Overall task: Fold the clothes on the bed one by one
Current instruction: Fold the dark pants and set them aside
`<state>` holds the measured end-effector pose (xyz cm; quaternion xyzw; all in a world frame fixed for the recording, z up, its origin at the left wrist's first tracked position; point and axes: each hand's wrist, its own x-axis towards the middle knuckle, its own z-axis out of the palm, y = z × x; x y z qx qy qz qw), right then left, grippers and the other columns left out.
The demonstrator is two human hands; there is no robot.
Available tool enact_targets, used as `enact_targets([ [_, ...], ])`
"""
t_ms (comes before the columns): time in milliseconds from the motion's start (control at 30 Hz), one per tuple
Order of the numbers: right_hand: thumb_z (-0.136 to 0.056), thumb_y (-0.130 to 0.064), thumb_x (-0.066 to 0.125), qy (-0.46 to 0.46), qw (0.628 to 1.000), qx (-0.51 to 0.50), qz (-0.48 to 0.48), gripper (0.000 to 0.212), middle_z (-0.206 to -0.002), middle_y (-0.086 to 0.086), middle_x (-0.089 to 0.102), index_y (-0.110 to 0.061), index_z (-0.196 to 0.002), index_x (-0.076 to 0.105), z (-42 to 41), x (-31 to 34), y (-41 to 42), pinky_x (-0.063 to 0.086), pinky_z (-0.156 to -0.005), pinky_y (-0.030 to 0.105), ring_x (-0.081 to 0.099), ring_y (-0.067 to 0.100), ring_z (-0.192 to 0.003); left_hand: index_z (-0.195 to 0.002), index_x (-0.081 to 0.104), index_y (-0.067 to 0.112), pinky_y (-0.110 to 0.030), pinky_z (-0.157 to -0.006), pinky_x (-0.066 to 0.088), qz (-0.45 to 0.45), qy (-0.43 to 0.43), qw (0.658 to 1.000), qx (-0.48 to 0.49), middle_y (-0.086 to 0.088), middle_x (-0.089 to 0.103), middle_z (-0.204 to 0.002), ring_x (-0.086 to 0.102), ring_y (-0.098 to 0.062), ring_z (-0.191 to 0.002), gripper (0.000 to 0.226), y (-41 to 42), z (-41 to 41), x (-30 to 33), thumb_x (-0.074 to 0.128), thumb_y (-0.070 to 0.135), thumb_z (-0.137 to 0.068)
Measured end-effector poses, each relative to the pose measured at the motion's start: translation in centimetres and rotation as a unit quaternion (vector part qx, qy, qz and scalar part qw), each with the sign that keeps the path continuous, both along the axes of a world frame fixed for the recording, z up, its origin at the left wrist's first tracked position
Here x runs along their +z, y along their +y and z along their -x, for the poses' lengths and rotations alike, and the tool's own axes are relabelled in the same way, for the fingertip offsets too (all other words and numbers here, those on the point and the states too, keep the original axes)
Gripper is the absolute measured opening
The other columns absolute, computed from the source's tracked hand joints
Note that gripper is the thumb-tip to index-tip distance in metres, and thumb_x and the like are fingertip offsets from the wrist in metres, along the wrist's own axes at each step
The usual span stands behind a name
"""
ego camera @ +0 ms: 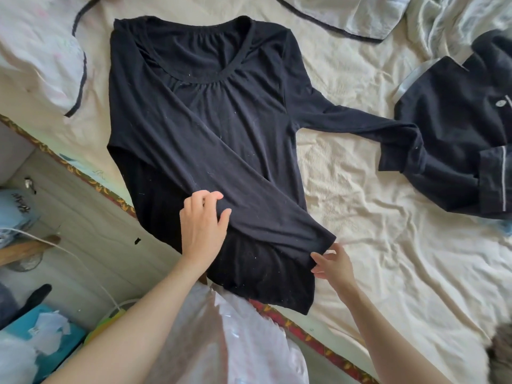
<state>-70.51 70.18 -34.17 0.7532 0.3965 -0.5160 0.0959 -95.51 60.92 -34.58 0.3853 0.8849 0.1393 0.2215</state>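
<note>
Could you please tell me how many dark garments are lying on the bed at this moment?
2. The black long-sleeved top lies spread in the middle, with the left hand and right hand on its folded sleeve. The dark piped shirt lies at the right edge, partly cut off; more may be hidden.

Bright soft daylight, faint shadows, wide-angle bending, blurred lower edges
</note>
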Motion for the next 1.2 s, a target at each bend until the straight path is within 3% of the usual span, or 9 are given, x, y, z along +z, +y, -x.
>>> enact_targets([
  [100, -0.091, -0.015, 0.058, -0.055, 0.996, 0.025, -0.059, 0.011, -0.082, 0.012, 0.067, -0.008, -0.098, 0.053, -0.8, -0.3, 0.7, 0.056, -0.074, 0.045, 0.063, 0.023, -0.066, -0.125, 0.054, 0.012, -0.053, -0.092, 0.042, 0.083, 0.045, 0.984, -0.149, -0.020, 0.048, -0.131, 0.047, -0.038, -0.117, 0.055, 1.4, -0.5, -0.4, 0.075, 0.030, -0.077],
  [200, -0.093, -0.026, 0.056, -0.081, 0.988, 0.015, -0.131, 0.021, -0.098, 0.007, 0.064, -0.011, -0.107, 0.053, -1.1, -0.3, 3.2, 0.051, -0.077, 0.041, 0.061, 0.024, -0.084, -0.150, 0.017, 0.021, -0.060, -0.112, 0.008, 0.195, 0.049, 0.948, -0.247, -0.019, 0.007, -0.157, 0.006, -0.040, -0.144, 0.078, 3.1, -0.9, -0.9, 0.055, 0.051, -0.088],
  [300, -0.095, -0.028, 0.053, -0.099, 0.975, 0.014, -0.200, 0.033, -0.101, 0.002, 0.057, -0.008, -0.121, 0.050, -0.9, -0.1, 7.3, 0.038, -0.077, 0.028, 0.054, 0.018, -0.091, -0.151, -0.009, 0.026, -0.058, -0.113, 0.002, 0.248, 0.029, 0.932, -0.262, -0.015, -0.017, -0.156, -0.014, -0.038, -0.143, 0.087, 4.0, -1.0, -1.5, 0.044, 0.060, -0.090],
  [600, -0.095, -0.032, 0.053, -0.185, 0.910, 0.063, -0.365, 0.050, -0.130, 0.009, 0.048, -0.008, -0.136, 0.039, -0.3, -0.2, 21.6, 0.034, -0.090, 0.026, 0.046, 0.023, -0.120, -0.147, -0.019, 0.031, -0.058, -0.113, 0.004, 0.352, -0.010, 0.892, -0.283, -0.011, -0.029, -0.154, -0.021, -0.037, -0.142, 0.089, 5.8, -0.5, -2.5, 0.041, 0.063, -0.090],
  [700, -0.094, -0.036, 0.054, -0.285, 0.895, 0.145, -0.311, 0.057, -0.139, 0.013, 0.037, -0.006, -0.140, 0.036, 0.0, -0.3, 24.3, 0.034, -0.100, 0.041, 0.034, 0.030, -0.128, -0.147, -0.019, 0.032, -0.058, -0.113, 0.004, 0.368, -0.018, 0.884, -0.287, -0.010, -0.030, -0.153, -0.021, -0.036, -0.142, 0.089, 6.0, -0.4, -2.6, 0.041, 0.063, -0.090],
  [800, -0.097, -0.032, 0.050, -0.306, 0.895, 0.200, -0.257, 0.044, -0.137, 0.015, 0.040, -0.006, -0.133, 0.046, 0.2, -0.3, 25.1, 0.031, -0.102, 0.044, 0.034, 0.032, -0.128, -0.147, -0.020, 0.034, -0.057, -0.113, 0.004, 0.385, -0.026, 0.877, -0.288, -0.009, -0.030, -0.153, -0.022, -0.035, -0.142, 0.089, 5.8, -0.1, -2.5, 0.042, 0.063, -0.089],
  [1000, -0.095, -0.015, 0.047, -0.152, 0.878, 0.153, -0.427, 0.022, -0.113, 0.015, 0.059, -0.003, -0.110, 0.058, 0.6, -0.6, 23.3, 0.038, -0.090, 0.036, 0.050, 0.030, -0.106, -0.146, -0.020, 0.034, -0.056, -0.114, 0.004, 0.391, -0.045, 0.874, -0.285, -0.008, -0.031, -0.153, -0.023, -0.035, -0.142, 0.090, 7.3, -0.1, -2.6, 0.044, 0.062, -0.089],
  [1133, -0.080, 0.003, 0.054, -0.003, 0.816, 0.329, -0.475, 0.014, -0.089, 0.014, 0.065, 0.001, -0.089, 0.064, 2.8, -0.3, 15.9, 0.045, -0.075, 0.042, 0.058, 0.033, -0.083, -0.147, -0.019, 0.035, -0.056, -0.114, 0.004, 0.398, -0.057, 0.871, -0.284, -0.007, -0.031, -0.153, -0.023, -0.034, -0.142, 0.089, 7.0, 0.1, -2.5, 0.044, 0.061, -0.090],
  [1200, -0.082, -0.005, 0.055, 0.073, 0.781, 0.441, -0.435, 0.016, -0.091, 0.010, 0.069, -0.004, -0.089, 0.069, 2.9, -0.6, 11.6, 0.050, -0.081, 0.041, 0.063, 0.030, -0.089, -0.147, -0.018, 0.035, -0.055, -0.114, 0.003, 0.395, -0.071, 0.871, -0.282, -0.006, -0.032, -0.153, -0.023, -0.033, -0.142, 0.088, 7.2, 0.3, -2.2, 0.045, 0.058, -0.091],
])
